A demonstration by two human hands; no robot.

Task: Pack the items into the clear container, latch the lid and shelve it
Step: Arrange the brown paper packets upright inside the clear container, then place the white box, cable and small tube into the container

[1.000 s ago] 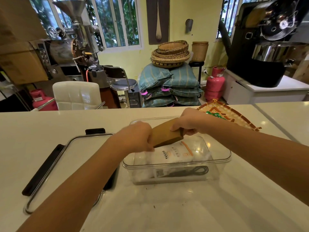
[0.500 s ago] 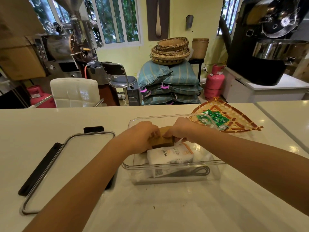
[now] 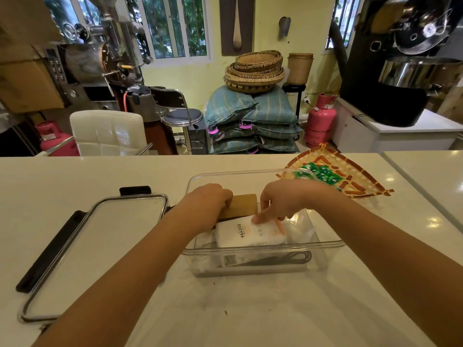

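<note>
The clear container [image 3: 263, 249] is sitting open on the white surface [image 3: 238, 309]. Inside it, the left hand [image 3: 208, 200] is curling around the left end of a brown packet [image 3: 244, 205], gripping it. The right hand [image 3: 280, 202] is pressing loosely spread fingers [image 3: 260, 217] onto a white pouch [image 3: 250, 234] in the container. The lid [image 3: 95, 246] is lying left of the container.

Open-topped clear container [image 3: 263, 249], lid [image 3: 100, 246] close left, bare counter [image 3: 250, 316] in front.
</note>
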